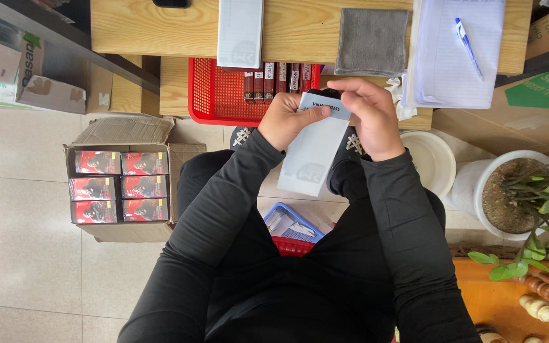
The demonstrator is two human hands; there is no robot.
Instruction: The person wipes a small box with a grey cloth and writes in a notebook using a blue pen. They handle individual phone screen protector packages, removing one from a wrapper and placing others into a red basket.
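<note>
Both hands meet at the top end of the white pouch (312,152), above the lap and in front of the counter (160,28). Left hand (287,119): fingers closed, thumb pinching the upper left corner. Right hand (370,117): fingers curled shut over the upper right edge and the dark item there. Long axis of the pouch: running down and slightly left from the fingers toward the body, lower end hanging free. Red basket (214,95) just beyond.

Long black sleeves (223,209) to wrists, black trousers, dark shoes (353,143) with white laces.
</note>
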